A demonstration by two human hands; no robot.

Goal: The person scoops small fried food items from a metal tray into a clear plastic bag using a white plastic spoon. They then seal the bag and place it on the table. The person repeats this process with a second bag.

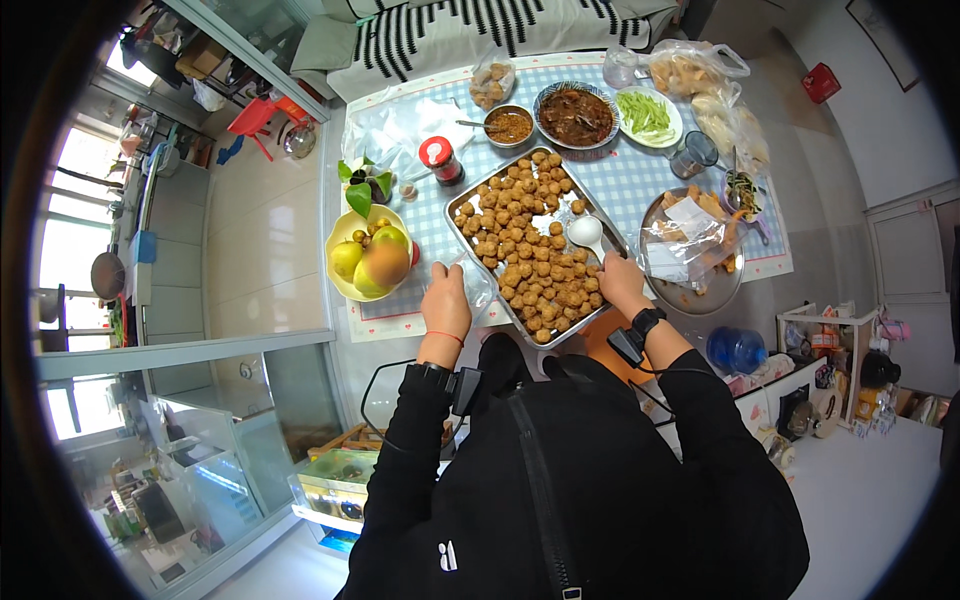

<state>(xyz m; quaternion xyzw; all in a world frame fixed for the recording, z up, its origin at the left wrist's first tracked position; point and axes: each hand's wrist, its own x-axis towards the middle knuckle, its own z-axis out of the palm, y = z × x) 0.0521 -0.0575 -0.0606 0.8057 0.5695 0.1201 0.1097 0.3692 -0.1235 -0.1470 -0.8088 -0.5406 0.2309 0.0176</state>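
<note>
A rectangular metal tray point(453, 212) full of fried brown balls point(534, 255) lies aslant on the checked tablecloth. My right hand point(621, 281) is closed on the handle of a white spoon point(585, 232), whose bowl rests over the tray near its right side. To the left of the tray, my left hand point(447, 294) pinches the edge of a clear plastic bag point(478, 283), which hangs beside the tray's lower left edge. How far the bag is spread cannot be told. A cream bowl of fruit point(337, 279) stands left of my left hand.
Beyond the tray are a red-lidded jar point(441, 161), a small bowl with brown seasoning point(509, 125), a patterned bowl of dark stew point(575, 115) and a plate of green strips point(647, 116). At right stand a glass cup point(694, 154) and a round metal tray point(686, 300) with plastic-covered food.
</note>
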